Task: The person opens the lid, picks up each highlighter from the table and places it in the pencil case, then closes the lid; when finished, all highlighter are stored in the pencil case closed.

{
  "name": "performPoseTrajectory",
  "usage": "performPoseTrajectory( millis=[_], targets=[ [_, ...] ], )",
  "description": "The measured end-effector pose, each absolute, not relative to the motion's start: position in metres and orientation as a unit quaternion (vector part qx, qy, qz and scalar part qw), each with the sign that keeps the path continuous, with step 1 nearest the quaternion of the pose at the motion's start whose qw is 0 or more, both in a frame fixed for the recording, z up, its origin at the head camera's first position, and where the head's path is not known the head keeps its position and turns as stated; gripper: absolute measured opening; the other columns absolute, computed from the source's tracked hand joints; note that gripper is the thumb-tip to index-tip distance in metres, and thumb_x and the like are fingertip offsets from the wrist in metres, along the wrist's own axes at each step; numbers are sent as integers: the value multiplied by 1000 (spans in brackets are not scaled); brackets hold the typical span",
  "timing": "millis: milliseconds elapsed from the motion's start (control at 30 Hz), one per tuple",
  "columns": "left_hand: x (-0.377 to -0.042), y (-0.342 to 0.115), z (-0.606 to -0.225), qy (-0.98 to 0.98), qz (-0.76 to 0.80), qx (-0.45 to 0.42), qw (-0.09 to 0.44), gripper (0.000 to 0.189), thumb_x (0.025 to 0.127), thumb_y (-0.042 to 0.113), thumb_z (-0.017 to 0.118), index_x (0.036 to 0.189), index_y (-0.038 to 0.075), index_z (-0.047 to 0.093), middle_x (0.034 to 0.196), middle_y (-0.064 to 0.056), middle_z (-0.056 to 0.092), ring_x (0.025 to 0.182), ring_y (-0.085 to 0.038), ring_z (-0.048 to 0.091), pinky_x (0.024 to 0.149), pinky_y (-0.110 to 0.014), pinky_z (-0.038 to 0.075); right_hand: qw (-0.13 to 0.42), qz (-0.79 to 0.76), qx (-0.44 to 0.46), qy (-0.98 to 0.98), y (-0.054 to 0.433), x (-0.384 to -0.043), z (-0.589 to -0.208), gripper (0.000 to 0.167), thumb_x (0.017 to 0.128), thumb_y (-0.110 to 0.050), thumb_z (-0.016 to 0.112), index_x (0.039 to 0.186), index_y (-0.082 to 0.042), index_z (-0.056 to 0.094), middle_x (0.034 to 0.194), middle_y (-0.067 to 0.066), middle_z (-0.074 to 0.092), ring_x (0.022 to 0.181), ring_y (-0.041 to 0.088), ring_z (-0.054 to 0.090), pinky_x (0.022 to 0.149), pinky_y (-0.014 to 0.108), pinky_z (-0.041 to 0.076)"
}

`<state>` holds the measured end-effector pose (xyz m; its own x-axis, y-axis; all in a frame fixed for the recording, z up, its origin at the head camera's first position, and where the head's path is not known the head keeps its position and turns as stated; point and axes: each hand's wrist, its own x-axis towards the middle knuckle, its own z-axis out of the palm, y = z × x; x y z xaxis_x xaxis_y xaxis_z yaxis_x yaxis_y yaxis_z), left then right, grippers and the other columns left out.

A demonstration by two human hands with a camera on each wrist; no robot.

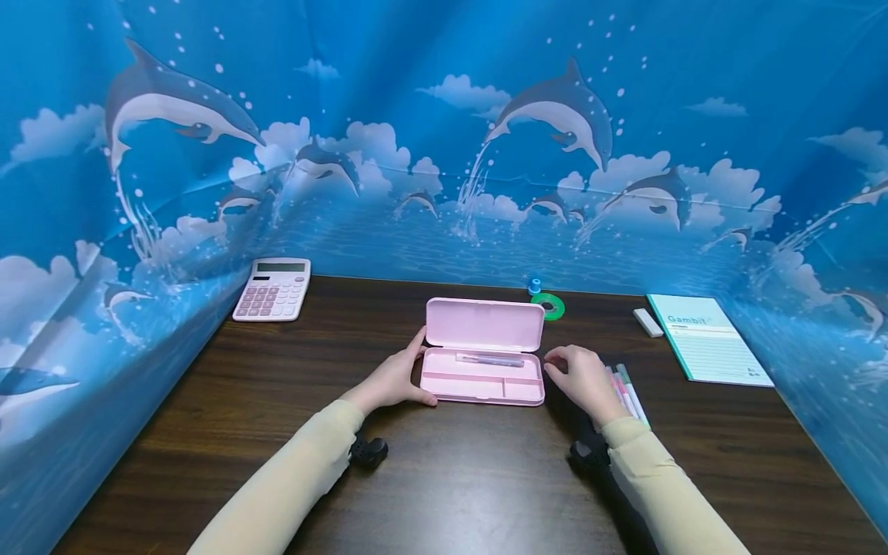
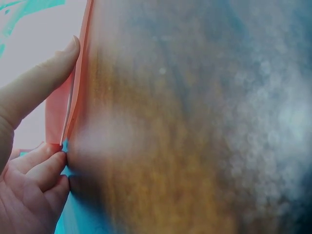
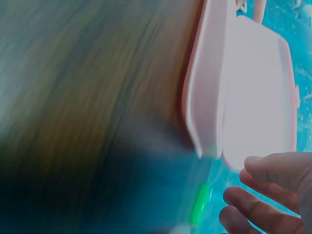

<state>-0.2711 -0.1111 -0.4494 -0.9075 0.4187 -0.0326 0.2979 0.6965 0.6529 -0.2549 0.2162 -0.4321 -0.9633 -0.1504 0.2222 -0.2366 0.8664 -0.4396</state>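
A pink pencil case [image 1: 482,391] lies with its lid [image 1: 484,325] raised on the dark wooden table. Inside the back compartment rests a slim pen [image 1: 489,360]; the front compartments show only their bare pink floor. At the case's left end, my left hand [image 1: 395,378] grips it between thumb and fingers, the thumb at the front corner and fingers towards the hinge. My right hand [image 1: 581,379] hovers beside the right end, fingers loosely bent and holding nothing. Several marker pens [image 1: 627,389] lie beyond that hand, partly covered by it.
Behind the case are a green roll of tape [image 1: 553,307] and a small blue object [image 1: 534,287]. A calculator [image 1: 273,290] is at the back left. To the right lie a white eraser [image 1: 648,323] and a notepad [image 1: 711,339]. A dolphin-print curtain [image 1: 388,92] surrounds the table.
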Motion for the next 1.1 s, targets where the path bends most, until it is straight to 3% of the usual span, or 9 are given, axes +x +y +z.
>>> performPoseTrajectory(
  millis=[500, 800, 1100],
  targets=[
    [-271, -110, -449, 917, 338, 190, 93, 128, 64, 33, 88, 153, 9, 0, 143, -15, 45, 133, -27, 41, 110, -46, 29, 99, 204, 37, -973, 268, -236, -430, 20, 87, -12, 66, 99, 3, 71, 88, 16, 67, 74, 23, 59, 66, 41, 51],
    [-271, -108, -449, 915, 341, 192, 95, 127, 65, 34, 88, 153, 8, 0, 143, -15, 45, 133, -29, 40, 110, -47, 29, 99, 197, 7, -975, 298, -226, -435, 23, 86, -13, 66, 97, 7, 70, 87, 19, 67, 72, 24, 59, 67, 44, 52],
    [-272, -110, -450, 915, 341, 193, 95, 127, 65, 34, 88, 153, 8, 0, 143, -15, 45, 133, -29, 40, 110, -48, 29, 49, 203, -31, -977, 321, -217, -439, 20, 84, -7, 64, 94, 10, 68, 87, 24, 67, 72, 27, 59, 71, 48, 52]
  ],
)
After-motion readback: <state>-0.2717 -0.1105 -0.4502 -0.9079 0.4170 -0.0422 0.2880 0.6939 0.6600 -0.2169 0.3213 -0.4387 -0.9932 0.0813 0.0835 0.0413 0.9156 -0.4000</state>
